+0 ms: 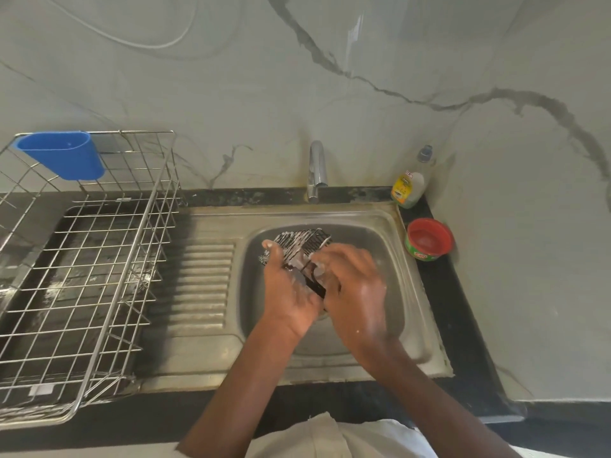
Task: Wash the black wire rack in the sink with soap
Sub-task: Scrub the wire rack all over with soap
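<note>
The fingers (274,247) of the left hand (291,285) curl around the near left edge of the black wire rack (302,241), holding it tilted up over the basin. The right hand (353,282) presses against the rack's right side, its fingers bent over something pale; whether that is a sponge or only foam cannot be told, as the spot is blurred. Both hands are wet and flecked with white lather.

The rack sits inside the sink (393,259), toward its far side, its thin dark wires streaked with suds. This looks like the scrubbing step, with soap already on the rack. The next move probably calls for turning the rack to reach the unwashed wires, then rinsing under the tap (316,170), which shows no running water.

The sink is dull stainless steel, with a ribbed draining board (205,285) to its left. Farther left, a shiny metal dish drainer (99,259) of open grid wire stands on the dark desk (463,325), with a smooth blue plastic cup (66,157) hooked on its back rail. At the sink's far right corner stand a clear soap bottle (408,188) with a yellow label and a round red and green tub (429,239), open. The wall behind is pale grey-veined marble.
</note>
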`<state>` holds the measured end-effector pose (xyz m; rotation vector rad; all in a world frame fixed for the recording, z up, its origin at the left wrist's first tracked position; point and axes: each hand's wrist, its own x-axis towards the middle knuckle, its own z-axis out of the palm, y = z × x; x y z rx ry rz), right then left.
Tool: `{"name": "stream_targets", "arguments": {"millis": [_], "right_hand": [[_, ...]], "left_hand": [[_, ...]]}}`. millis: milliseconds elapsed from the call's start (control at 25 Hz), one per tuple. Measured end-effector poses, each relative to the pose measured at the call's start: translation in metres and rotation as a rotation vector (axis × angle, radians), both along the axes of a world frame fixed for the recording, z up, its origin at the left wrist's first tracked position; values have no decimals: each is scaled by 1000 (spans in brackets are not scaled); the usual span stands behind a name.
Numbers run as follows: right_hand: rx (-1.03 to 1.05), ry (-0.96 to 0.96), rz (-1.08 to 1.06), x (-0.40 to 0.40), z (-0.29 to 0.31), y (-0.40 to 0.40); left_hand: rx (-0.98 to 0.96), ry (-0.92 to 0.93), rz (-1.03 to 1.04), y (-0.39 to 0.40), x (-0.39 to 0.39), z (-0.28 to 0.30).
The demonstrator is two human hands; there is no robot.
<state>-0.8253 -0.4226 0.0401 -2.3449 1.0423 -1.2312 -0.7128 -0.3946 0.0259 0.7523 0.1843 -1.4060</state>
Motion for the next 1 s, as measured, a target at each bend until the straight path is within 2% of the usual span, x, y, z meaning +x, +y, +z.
{"name": "stream_targets", "arguments": {"millis": [80, 160, 200, 320, 360, 480, 560, 640, 680, 800, 920, 1000], "right_hand": [[23, 30, 31, 0, 6, -10], [151, 67, -59, 6, 16, -23], [178, 113, -36, 14, 21, -23], [166, 302, 193, 27, 22, -4], [197, 274, 190, 22, 20, -3], [376, 53, 7, 16, 19, -15], [370, -1, 114, 33, 23, -10], [300, 50, 216, 34, 14, -2], [281, 95, 201, 22, 6, -4], [318, 164, -14, -15, -11, -1], [255, 128, 107, 12, 5, 0], [244, 100, 53, 31, 14, -23]], "left_hand": [[-47, 42, 5, -2, 4, -4], [-73, 36, 2, -3, 3, 0], [-73, 33, 5, -4, 2, -2], [-68, 29, -27, -2, 3, -3], [-78, 35, -33, -2, 4, -4], [-71, -28, 1, -7, 7, 2], [-76, -12, 20, -8, 5, 0], [-59, -6, 16, -5, 8, -1], [-50, -1, 28, -5, 11, -6], [-75, 5, 15, -7, 16, -7], [-35, -29, -25, -9, 4, -9], [-35, -14, -23, -13, -2, -8]]}}
